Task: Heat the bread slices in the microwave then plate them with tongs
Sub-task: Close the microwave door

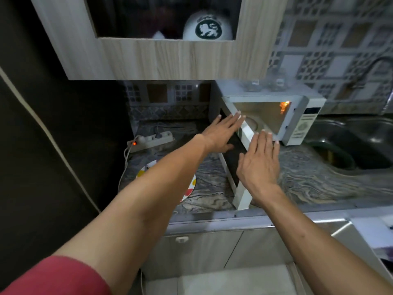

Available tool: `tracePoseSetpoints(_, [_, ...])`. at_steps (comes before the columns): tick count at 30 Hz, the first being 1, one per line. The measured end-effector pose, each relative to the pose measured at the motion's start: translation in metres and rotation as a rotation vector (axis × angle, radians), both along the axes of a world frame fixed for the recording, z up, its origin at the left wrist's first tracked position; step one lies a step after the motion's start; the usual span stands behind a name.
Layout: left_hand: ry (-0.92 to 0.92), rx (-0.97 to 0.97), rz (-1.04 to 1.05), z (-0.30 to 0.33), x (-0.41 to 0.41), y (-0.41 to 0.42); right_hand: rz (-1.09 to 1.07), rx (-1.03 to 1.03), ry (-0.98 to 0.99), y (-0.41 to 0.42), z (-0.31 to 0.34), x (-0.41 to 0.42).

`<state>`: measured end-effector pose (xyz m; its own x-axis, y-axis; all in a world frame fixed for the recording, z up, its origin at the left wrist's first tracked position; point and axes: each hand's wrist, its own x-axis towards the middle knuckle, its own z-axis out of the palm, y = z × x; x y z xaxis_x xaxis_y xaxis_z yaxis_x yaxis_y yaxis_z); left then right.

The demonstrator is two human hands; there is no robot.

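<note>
White microwave (297, 122) door (244, 145) stands ajar, lamp glowing inside. My left hand (221, 133) and right hand (259, 160), each grip flat and empty, should push evenly until it latches.

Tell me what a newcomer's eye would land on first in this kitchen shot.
First, the two bare arms reaching in: the left hand and right hand, fingers straight, lie flat against the open microwave door at centre. Next, the orange glow inside the white microwave on the marbled counter. Then the white bowl with a lion crest in the cupboard above.
</note>
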<state>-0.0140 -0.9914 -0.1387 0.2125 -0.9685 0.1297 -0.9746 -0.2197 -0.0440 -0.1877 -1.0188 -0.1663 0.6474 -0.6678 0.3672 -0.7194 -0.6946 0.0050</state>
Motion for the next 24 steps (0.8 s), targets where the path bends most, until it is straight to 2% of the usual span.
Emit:
tracePoseSetpoints(2, [0.006, 0.050, -0.055, -0.001, -0.015, -0.014, -0.034, 0.064, -0.002, -0.006, 0.001, -0.011])
tracePoseSetpoints(5, [0.033, 0.035, -0.003, -0.003, -0.031, -0.030, -0.074, 0.119, 0.022, -0.022, 0.005, -0.024])
tracePoseSetpoints(11, [-0.115, 0.025, 0.020, -0.001, -0.047, -0.066, -0.126, 0.111, 0.004, -0.068, 0.004, -0.037])
tracePoseSetpoints(16, [-0.210, -0.038, -0.067, 0.004, -0.040, -0.106, -0.148, 0.103, -0.030, -0.125, -0.001, -0.043])
tracePoseSetpoints(24, [-0.259, -0.069, -0.112, 0.011, -0.022, -0.190, -0.135, 0.189, -0.007, -0.232, 0.009, -0.037])
